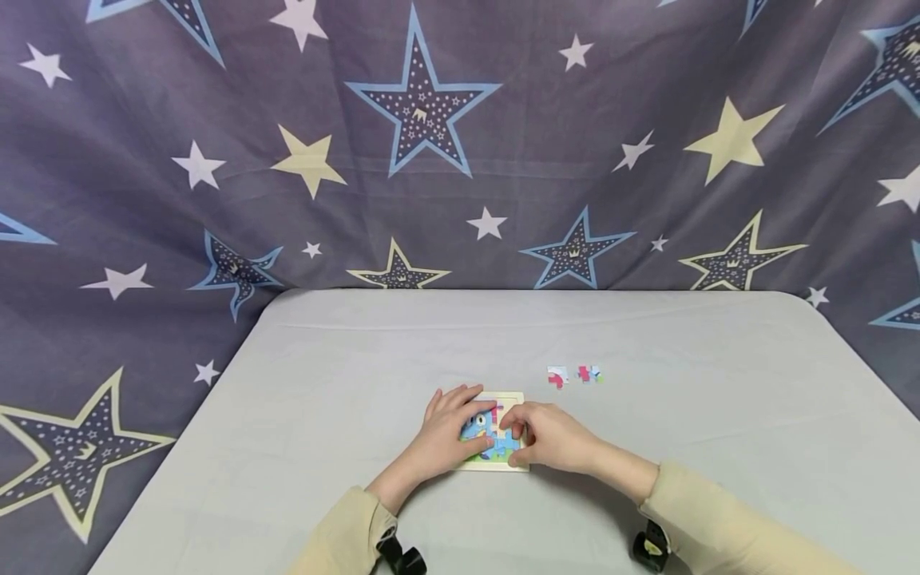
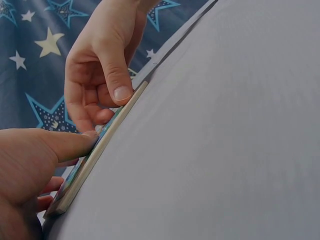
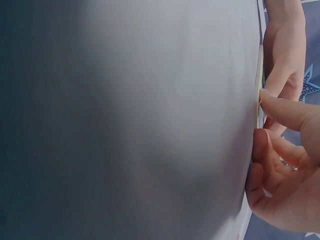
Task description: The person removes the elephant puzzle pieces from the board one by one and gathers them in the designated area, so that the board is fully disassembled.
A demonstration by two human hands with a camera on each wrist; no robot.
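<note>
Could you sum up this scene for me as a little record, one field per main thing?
Puzzle: framed picture puzzle, partly filled, pale gap at upper right
Left hand: rests on the puzzle's left side
Right hand: bent over the right side; whether it pinches a piece is unclear
Loose pieces: on the table, beyond the puzzle, toward the right
Backdrop: dark cloth with stars

Hands [image 1: 444, 431] [image 1: 557, 438] hemming puzzle frame [image 1: 496, 466] left and right — room at its near edge, loose pieces [image 1: 557, 376] beyond

Puzzle [image 1: 505, 450] on table [image 1: 690, 399]; loose pieces [image 1: 557, 376] behind, right.
</note>
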